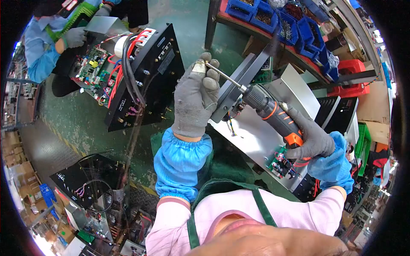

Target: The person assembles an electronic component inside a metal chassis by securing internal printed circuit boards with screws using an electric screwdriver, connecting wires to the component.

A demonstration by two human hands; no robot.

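Knit-gloved hands [192,96], left [194,94] curled at slender metal bit [227,77], grasp unclear, right [314,135] clutching ribbed black-orange driver [277,119]

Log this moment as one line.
right grip: holding orange-black power driver | left grip: gloved, at tip of bit | near bit: dark metal panel | upper right: blue bins

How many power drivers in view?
1: the orange-and-black power driver, gripped in the right hand, its bit reaching to the left hand. Others may be hidden.
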